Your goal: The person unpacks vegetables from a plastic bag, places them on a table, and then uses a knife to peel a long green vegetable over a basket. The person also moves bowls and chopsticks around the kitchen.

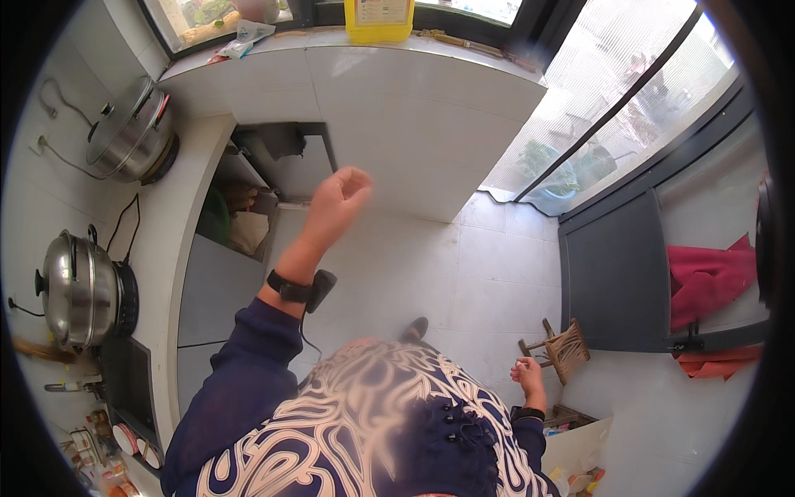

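My left hand [341, 196] is raised in front of me at the left, over the tiled floor [397, 273] and near the low white wall. Its fingers are curled in, slightly blurred, and nothing shows in them. A black band with a dark box-shaped device [320, 291] sits around that wrist. Low at my right side is my right hand [528, 374], fingers bent, close to a small wooden stool with a woven seat [566, 351]. A small pale spot shows at its fingertips; whether that is an object I cannot tell.
Two steel pots, one upper [127, 140] and one lower [81, 292], stand on the left counter [163, 248]. Beneath it is an open cabinet holding bags [248, 231]. A yellow jug [379, 22] stands on the window ledge. At the right is a dark-framed door [612, 273].
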Available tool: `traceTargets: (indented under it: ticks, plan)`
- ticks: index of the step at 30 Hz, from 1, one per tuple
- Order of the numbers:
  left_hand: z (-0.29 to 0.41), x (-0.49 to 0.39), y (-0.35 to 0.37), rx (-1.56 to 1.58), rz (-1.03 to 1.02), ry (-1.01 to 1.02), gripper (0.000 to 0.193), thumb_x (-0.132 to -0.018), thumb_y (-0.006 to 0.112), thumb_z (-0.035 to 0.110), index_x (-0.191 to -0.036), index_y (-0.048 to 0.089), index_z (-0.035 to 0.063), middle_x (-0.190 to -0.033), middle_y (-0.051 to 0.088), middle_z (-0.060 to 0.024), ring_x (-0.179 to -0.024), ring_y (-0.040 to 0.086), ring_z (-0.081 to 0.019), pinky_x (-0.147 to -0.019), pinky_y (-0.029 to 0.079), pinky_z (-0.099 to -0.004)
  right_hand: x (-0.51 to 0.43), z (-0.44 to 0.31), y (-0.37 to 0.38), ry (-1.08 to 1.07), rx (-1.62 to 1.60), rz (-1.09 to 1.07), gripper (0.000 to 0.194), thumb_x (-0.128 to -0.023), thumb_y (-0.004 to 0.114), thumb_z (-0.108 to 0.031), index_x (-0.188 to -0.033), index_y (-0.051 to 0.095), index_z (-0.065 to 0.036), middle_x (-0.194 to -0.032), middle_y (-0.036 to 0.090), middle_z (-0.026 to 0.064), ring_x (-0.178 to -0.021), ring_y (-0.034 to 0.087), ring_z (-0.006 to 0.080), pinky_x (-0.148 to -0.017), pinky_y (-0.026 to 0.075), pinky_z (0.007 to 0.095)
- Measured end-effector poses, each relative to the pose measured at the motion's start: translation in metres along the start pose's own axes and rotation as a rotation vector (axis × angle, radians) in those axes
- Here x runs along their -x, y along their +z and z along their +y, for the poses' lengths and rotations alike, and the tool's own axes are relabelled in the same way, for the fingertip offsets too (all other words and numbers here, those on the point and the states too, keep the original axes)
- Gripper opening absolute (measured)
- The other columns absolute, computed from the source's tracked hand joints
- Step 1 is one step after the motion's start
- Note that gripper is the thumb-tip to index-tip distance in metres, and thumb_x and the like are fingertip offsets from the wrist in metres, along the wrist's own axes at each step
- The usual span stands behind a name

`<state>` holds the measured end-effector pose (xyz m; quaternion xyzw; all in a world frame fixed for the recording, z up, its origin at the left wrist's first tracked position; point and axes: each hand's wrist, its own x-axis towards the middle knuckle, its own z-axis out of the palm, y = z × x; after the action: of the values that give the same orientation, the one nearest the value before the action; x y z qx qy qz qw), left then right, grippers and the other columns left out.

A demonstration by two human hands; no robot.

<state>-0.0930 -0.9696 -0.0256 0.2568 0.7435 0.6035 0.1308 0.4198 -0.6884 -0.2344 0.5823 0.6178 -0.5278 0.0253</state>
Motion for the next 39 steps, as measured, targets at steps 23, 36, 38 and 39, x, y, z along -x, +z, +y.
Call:
traceTargets:
  ticks: [23, 36, 38, 39]
  plan:
    - [0.057, -0.289, 0.065, -0.526, 0.119, 0.697, 0.021, -0.085, 0.066, 0.012, -0.103, 0.065, 0.0028, -0.11, 0.066, -0.0139, -0.106, 0.058, -0.0294, -0.096, 0.044, -0.0359, -0.001, -0.038, -0.006, 0.165, -0.185, 0.135, 0.027, -0.092, 0.056, -0.012, -0.115, 0.056, 0.001, -0.091, 0.067, 0.0136, -0.069, 0.065, 0.0174, -0.06, 0.054, 0.0286]
    - [0.019, -0.367, 0.078, -0.788, 0.169, 0.767, 0.031, -0.084, 0.065, 0.014, -0.114, 0.065, 0.0103, -0.115, 0.063, -0.0044, -0.112, 0.053, -0.0275, -0.096, 0.043, -0.0401, 0.01, -0.084, 0.016, 0.131, -0.21, 0.157, 0.028, -0.092, 0.055, -0.013, -0.117, 0.054, 0.0, -0.091, 0.067, 0.0135, -0.073, 0.065, 0.0178, -0.065, 0.055, 0.0284]
    - [0.016, -0.37, 0.083, -0.821, 0.121, 0.732, 0.032, -0.084, 0.065, 0.014, -0.117, 0.063, 0.0103, -0.117, 0.063, -0.0047, -0.113, 0.052, -0.028, -0.097, 0.042, -0.0402, 0.01, -0.086, 0.017, 0.134, -0.216, 0.168, 0.028, -0.092, 0.055, -0.013, -0.117, 0.054, 0.001, -0.091, 0.067, 0.0136, -0.073, 0.065, 0.0177, -0.065, 0.055, 0.0285]
    - [0.015, -0.371, 0.085, -0.829, 0.115, 0.716, 0.033, -0.084, 0.064, 0.014, -0.117, 0.063, 0.0104, -0.119, 0.062, -0.005, -0.114, 0.052, -0.0283, -0.098, 0.042, -0.0402, 0.011, -0.086, 0.017, 0.15, -0.202, 0.188, 0.028, -0.092, 0.055, -0.013, -0.117, 0.054, 0.001, -0.091, 0.067, 0.0136, -0.073, 0.065, 0.0177, -0.065, 0.055, 0.0285]
